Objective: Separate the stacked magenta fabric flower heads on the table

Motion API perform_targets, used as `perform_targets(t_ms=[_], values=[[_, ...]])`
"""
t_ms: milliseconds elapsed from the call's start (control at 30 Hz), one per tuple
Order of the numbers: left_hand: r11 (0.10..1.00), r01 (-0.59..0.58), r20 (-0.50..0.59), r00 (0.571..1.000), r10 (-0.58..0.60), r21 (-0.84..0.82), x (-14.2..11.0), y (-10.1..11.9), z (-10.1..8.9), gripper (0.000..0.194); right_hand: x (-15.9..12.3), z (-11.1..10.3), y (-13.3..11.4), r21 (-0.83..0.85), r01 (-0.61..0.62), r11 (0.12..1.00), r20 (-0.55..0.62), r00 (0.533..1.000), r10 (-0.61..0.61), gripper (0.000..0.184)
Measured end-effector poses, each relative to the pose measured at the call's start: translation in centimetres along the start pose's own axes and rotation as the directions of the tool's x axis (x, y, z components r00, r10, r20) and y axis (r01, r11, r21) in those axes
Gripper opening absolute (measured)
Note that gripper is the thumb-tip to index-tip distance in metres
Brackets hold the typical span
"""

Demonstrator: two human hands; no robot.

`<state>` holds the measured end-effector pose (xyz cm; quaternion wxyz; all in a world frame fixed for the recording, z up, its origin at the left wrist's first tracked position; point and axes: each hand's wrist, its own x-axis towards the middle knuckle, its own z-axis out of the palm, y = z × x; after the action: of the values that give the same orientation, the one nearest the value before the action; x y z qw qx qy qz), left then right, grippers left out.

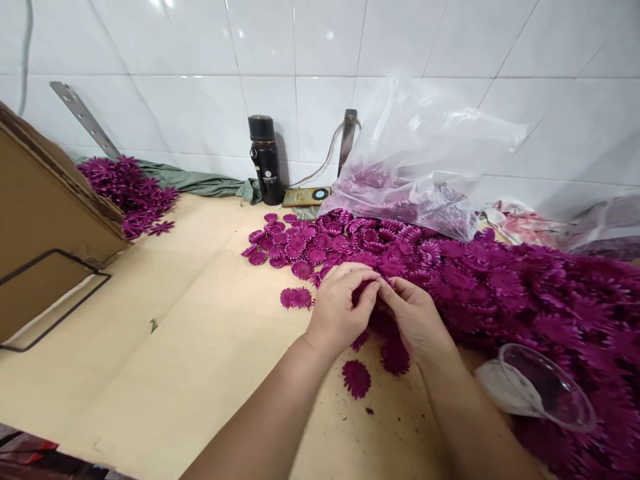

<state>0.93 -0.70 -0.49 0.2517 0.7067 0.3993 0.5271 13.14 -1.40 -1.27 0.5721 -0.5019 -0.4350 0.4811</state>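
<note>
My left hand [343,300] and my right hand [415,317] meet above the table, fingertips pinched together. A purple artificial flower piece [361,291] shows in the curl of my left hand; my right fingers close at its edge, mostly hidden. Just below them, a flat purple flower piece [357,379] lies on the table, and another [395,355] sits under my right hand. Behind my hands is a spread of cupped purple flowers [316,255]. To the right rises a large heap of flatter purple flower pieces [505,280].
A clear plastic cup [575,400] lies tipped against the heap. At the back are a clear plastic bag [425,147] holding purple pieces, a black bottle [269,167] and a phone [306,197]. A cardboard box [45,220] and purple star-shaped pieces [127,193] are left.
</note>
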Motion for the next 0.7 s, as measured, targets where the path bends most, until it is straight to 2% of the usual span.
perform_targets(t_ms=[100, 200, 400, 600, 700], values=[[0.999, 0.027, 0.106, 0.994, -0.024, -0.029, -0.1, -0.1, 0.3, 0.015, 0.1, -0.2, 0.4, 0.049, -0.014, 0.999, -0.006, 1.000, 0.014, 0.042], [0.994, 0.087, 0.122, 0.989, -0.079, -0.061, -0.1, -0.1, 0.4, 0.013, 0.2, -0.3, 0.6, 0.066, -0.016, 0.998, -0.006, 1.000, 0.016, 0.044], [0.974, 0.221, 0.072, 0.974, -0.217, -0.050, -0.1, -0.1, 0.6, 0.010, 0.1, 0.1, 0.9, 0.053, 0.008, 0.999, -0.012, 1.000, -0.007, 0.045], [0.966, 0.260, -0.033, 0.965, -0.260, -0.011, 0.0, -1.1, 0.3, 0.009, -0.5, 1.0, 0.3, 0.086, -0.071, 0.994, 0.081, 0.995, 0.064, 0.039], [0.967, 0.255, -0.016, 0.967, -0.255, 0.014, -0.1, -1.2, 0.3, 0.010, -0.7, 1.2, 0.0, 0.055, -0.053, 0.997, 0.043, 0.998, 0.051, 0.039]])
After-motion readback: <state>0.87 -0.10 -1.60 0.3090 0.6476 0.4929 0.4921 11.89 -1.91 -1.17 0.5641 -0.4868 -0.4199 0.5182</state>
